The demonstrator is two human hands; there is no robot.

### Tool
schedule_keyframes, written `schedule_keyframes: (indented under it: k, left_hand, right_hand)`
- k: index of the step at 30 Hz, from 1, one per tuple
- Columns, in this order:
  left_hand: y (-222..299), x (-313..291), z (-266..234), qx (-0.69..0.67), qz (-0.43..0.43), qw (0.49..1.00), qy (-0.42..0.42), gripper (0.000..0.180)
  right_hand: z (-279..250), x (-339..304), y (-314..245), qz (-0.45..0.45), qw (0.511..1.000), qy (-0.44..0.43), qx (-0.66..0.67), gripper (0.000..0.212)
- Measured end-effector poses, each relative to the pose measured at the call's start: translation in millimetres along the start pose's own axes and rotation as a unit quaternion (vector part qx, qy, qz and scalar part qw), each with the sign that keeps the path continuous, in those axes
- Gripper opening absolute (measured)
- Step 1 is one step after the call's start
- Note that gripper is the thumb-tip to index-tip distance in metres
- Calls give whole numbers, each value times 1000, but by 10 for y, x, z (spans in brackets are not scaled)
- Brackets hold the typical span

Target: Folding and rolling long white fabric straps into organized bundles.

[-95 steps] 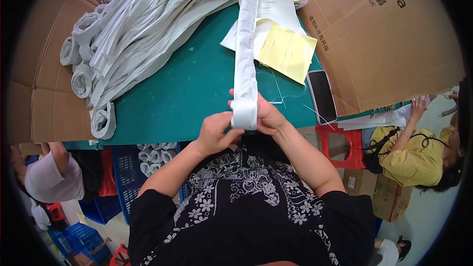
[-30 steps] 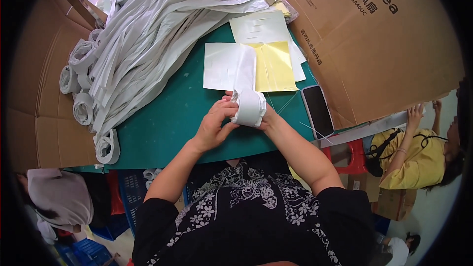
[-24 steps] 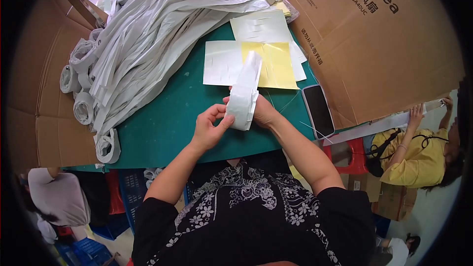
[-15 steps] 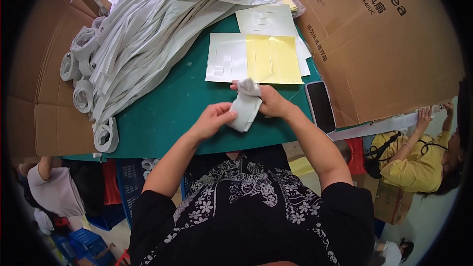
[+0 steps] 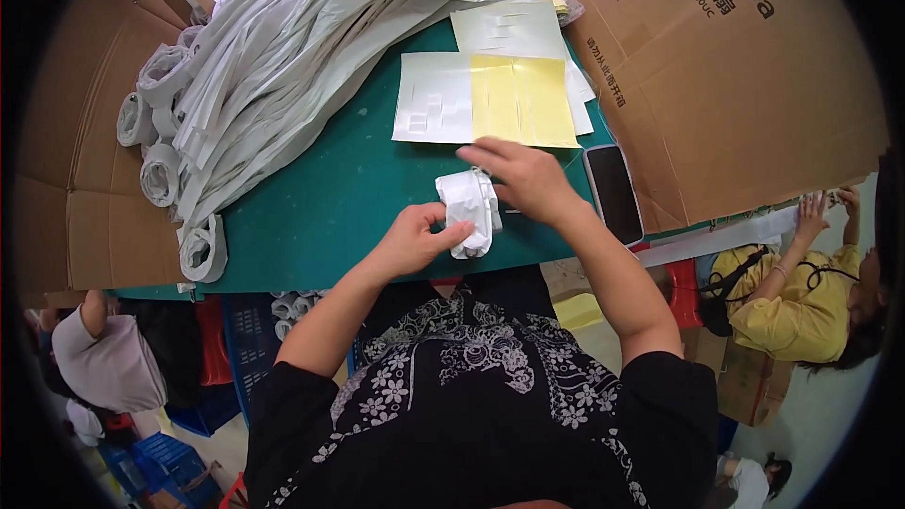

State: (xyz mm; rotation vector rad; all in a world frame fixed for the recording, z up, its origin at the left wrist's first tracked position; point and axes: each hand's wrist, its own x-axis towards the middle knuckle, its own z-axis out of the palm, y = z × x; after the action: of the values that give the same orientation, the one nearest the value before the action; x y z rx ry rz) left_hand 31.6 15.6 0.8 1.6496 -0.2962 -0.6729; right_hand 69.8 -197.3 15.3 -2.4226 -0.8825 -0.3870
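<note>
My left hand (image 5: 426, 239) grips a folded white fabric strip (image 5: 468, 212), wound into a thick flat roll, with the thumb lying across its front. Over the roll's upper right end, my right hand (image 5: 523, 176) has its fingers stretched out to the left. Something thin and pale shows at the roll's top by those fingers; I cannot make out what it is. Just beyond my hands lie a white sheet with slits (image 5: 432, 99) and a yellow sheet with slits (image 5: 525, 102).
Long white strips (image 5: 311, 47) are heaped at the far left, with several rolled strips (image 5: 203, 250) beside them. A phone (image 5: 614, 190) lies on the green table (image 5: 302, 217) at the right. Cardboard panels (image 5: 726, 113) flank both sides. A person in yellow (image 5: 792, 306) works at the right.
The loose strip is now folded into a compact roll in my left hand. My right hand has come off it, its fingers straightening above the roll.
</note>
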Motion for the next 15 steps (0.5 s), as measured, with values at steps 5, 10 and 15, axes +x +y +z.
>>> schedule_keyframes:
  k: [5, 10, 15]
  left_hand:
    - [-87, -49, 201, 150, 115, 969, 161, 24]
    - [-95, -4, 355, 281, 292, 880, 248, 20]
    - [-56, -30, 389, 287, 301, 872, 259, 21]
  right_hand:
    - [-339, -284, -343, 284, 945, 26, 159, 16]
    - [-243, -502, -340, 340, 901, 13, 268, 27]
    - [91, -509, -641, 218, 945, 87, 229, 28]
